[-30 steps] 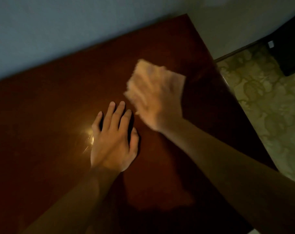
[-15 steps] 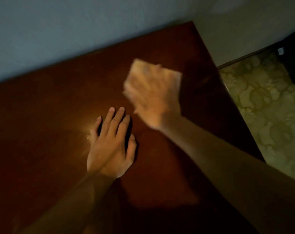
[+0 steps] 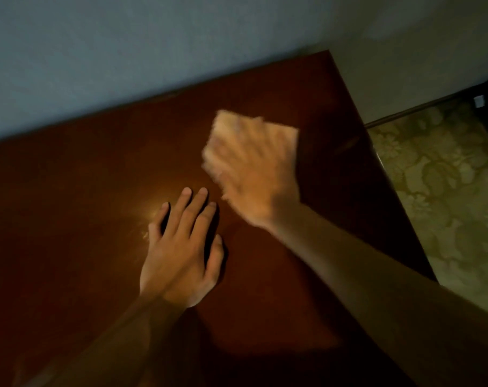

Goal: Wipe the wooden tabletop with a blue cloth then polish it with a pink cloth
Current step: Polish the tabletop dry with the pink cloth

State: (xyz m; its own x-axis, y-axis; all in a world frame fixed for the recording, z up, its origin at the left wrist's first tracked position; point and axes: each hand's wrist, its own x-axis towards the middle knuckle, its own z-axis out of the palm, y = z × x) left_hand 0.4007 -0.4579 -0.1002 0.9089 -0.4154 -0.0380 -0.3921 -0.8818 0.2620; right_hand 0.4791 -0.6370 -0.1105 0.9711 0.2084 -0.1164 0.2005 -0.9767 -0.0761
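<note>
Fingers (image 3: 194,208) of your left hand (image 3: 181,255) lie straight and slightly spread, flat on the wooden tabletop (image 3: 69,219), holding nothing. Your right hand (image 3: 254,174) presses down on the pink cloth (image 3: 281,132); it is blurred, so you cannot tell whether those fingers are flat or curled over the fabric.

Against half a second ago, your hands and the cloth sit in much the same place on the table; the left hand has stayed planted, and the right is smeared as before. More of the wall (image 3: 125,51) shows above the table's far edge.

Only the cloth's far edge and right corner show beyond your fingertips; it lies flat toward the table's far right part, near the right edge. Its long axis cannot be judged. Patterned floor (image 3: 446,191) lies to the right of the table.
</note>
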